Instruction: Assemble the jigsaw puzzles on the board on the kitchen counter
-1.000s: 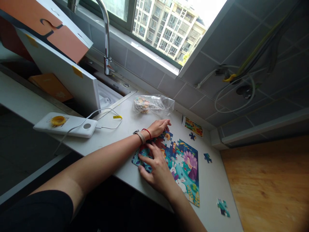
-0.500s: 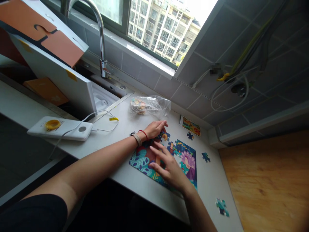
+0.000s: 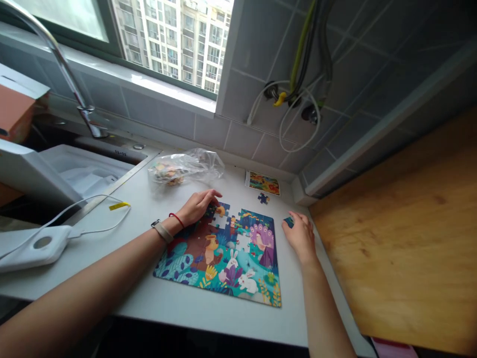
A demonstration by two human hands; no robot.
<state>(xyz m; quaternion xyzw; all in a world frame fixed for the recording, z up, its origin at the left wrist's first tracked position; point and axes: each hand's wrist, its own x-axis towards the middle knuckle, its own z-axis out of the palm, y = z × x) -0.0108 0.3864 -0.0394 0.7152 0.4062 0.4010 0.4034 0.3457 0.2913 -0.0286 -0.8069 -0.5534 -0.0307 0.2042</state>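
Head view. Partly assembled jigsaw puzzle (image 3: 227, 258) flat on the surface (image 3: 167, 301), between the two hands; long axis left to right, dipping slightly toward the near right corner. Key relation: loose blue-green puzzle piece (image 3: 288, 222) to the right of the jigsaw, apart from its right edge, with bare gaps (image 3: 243, 242) off to the left. Nearer to this piece: right hand (image 3: 301, 234), thumb and fingers about it; pinched or only touched, not possible to tell. Nearer to the jigsaw: left hand (image 3: 197, 206), over its far left corner, fingers bent downward; grasping or merely resting, not possible to tell.

Counts: one jigsaw; at least two bare gaps; two loose pieces in sight, including a dark blue puzzle piece (image 3: 263, 198) just beside one picture card (image 3: 264, 183); one clear plastic bag (image 3: 203, 161), contents not countable; one white cabled device (image 3: 26, 254).
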